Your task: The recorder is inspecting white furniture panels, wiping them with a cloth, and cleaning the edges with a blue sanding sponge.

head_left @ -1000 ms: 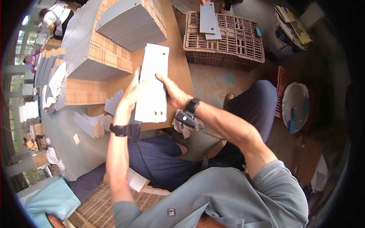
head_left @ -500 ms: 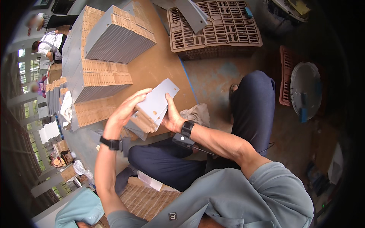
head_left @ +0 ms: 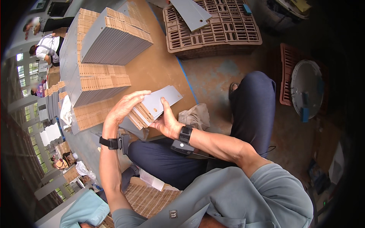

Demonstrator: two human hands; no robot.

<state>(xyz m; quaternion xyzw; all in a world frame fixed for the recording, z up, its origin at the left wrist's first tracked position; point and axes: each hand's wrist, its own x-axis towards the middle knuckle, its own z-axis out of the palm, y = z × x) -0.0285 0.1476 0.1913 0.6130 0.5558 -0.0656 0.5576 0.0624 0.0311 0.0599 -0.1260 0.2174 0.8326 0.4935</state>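
Plainly, 2 grips shared the same load: a bundle of grey boards (head_left: 162, 102), which was in front of the person, over the near end of a brown surface (head_left: 154, 64). The left grip (head_left: 127, 107) was closed on the bundle's left end, its fingers reaching along the upper edge. The right grip (head_left: 168, 123) clasped the bundle from the lower right, with the thumb laid on the grey top face and the palm lower down. The boards sat tilted and a little out of line with each other, their brown edges turned toward the lower left. Whether the bundle touched anything beneath it, I could not tell.

Beyond the left grip, tall stacks of similar grey boards (head_left: 114, 43) stood close together on the brown surface. Just right of the bundle lay a crumpled beige cloth (head_left: 195, 116). Each wrist wore a black band, the left band (head_left: 110, 143) and the right band (head_left: 186, 133) each with a dark box attached.

Farther off, grey strips (head_left: 192, 17) lay overlapping on a slotted tan crate (head_left: 213, 32). At the right, a round pale lid (head_left: 310, 85) was beside a red crate (head_left: 287, 72). Other people, including a person in a white top (head_left: 49, 47), were at the far left.
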